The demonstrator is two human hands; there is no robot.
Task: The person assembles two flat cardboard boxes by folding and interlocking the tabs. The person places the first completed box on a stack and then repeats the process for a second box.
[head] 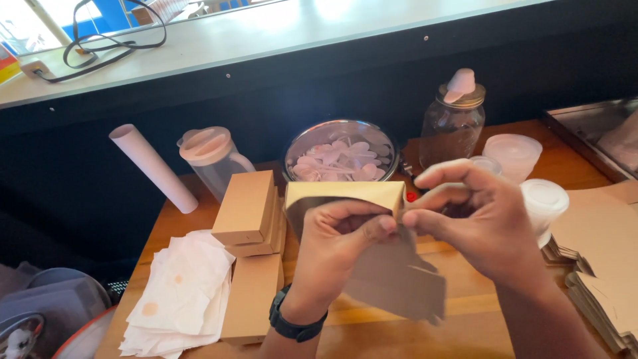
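Bright window glare above; hands perhaps slightly blurred

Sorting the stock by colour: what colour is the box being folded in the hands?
Kraft tan outside, grey inside; the folding box shows best in the head view.

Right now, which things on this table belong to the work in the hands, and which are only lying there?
In the work:
left hand
right hand
half-folded cardboard box
finished boxes
flat box blanks

Only lying about:
white paper roll
plastic jug
covered bowl
glass jar
paper napkins
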